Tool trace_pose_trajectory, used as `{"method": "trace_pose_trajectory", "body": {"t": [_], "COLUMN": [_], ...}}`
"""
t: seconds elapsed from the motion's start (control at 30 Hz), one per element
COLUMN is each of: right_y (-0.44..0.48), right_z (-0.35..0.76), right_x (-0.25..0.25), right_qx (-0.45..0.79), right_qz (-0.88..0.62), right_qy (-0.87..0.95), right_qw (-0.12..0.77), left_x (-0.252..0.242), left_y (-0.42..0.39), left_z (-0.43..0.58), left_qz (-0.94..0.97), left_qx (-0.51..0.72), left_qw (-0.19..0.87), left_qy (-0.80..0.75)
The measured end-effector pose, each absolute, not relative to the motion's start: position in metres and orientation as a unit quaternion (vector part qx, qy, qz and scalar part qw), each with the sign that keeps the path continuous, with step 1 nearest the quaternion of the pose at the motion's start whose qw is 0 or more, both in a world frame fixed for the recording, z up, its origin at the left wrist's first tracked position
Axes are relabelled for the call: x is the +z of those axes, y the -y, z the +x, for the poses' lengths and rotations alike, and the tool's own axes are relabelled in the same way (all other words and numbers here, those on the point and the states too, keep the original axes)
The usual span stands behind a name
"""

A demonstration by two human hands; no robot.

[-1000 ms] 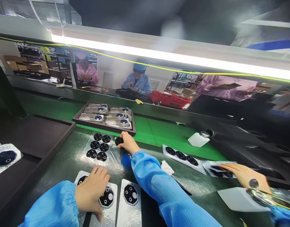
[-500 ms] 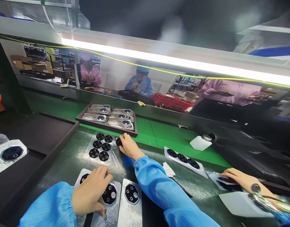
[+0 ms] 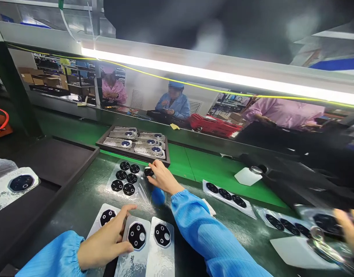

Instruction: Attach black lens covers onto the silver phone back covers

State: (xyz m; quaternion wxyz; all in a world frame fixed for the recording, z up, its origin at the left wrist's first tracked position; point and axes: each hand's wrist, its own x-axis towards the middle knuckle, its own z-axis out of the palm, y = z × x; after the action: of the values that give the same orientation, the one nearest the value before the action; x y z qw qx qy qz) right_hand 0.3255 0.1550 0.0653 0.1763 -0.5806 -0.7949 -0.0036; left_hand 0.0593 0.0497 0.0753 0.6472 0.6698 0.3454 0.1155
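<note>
My left hand (image 3: 107, 240), thumb and fingers apart, hovers over silvery phone back covers. The thumb lies at the edge of the middle cover (image 3: 133, 265); whether it presses there I cannot tell. A right cover (image 3: 161, 256) lies beside it, and my hand partly hides a left cover (image 3: 97, 227). Each has a dark camera area with rings. Farther out, my right hand (image 3: 163, 177) pinches a round black camera disc (image 3: 148, 171), partly hidden by the fingertips. Left of it lies a clear sheet (image 3: 110, 177) bearing several such discs. A round blue thing (image 3: 158, 196) sits below my right wrist.
A tray (image 3: 98, 143) of phone covers stands at the back. Left is a dark tray (image 3: 75, 152), with another cover (image 3: 26, 186) near it. Right are disc strips (image 3: 229, 197), two white bottles (image 3: 247, 177) and a co-worker's blurred hand (image 3: 351, 227).
My left hand has shifted slightly left and opened wider, uncovering more of the middle cover. My right hand stays at the disc, which looks tilted. The co-worker's hand has moved right, off the strip.
</note>
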Motion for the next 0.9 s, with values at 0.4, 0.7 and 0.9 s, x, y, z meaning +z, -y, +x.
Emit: {"method": "trace_pose_trajectory", "body": {"t": [0.4,0.7,0.9], "right_y": [-0.019,0.02,0.021], "right_z": [0.372,0.379,0.38], "right_x": [0.087,0.051,0.041], "right_qx": [0.101,0.176,0.189], "right_qz": [-0.599,-0.64,-0.641], "right_qy": [0.705,0.615,0.613], "right_qw": [0.366,0.426,0.421], "left_x": [0.067,0.062,0.059], "left_y": [-0.045,-0.059,-0.062], "left_z": [0.096,0.122,0.124], "left_qz": [0.506,0.517,0.519], "left_qx": [0.166,0.137,0.126], "left_qw": [0.803,0.791,0.78], "left_qy": [-0.27,-0.297,-0.325]}}
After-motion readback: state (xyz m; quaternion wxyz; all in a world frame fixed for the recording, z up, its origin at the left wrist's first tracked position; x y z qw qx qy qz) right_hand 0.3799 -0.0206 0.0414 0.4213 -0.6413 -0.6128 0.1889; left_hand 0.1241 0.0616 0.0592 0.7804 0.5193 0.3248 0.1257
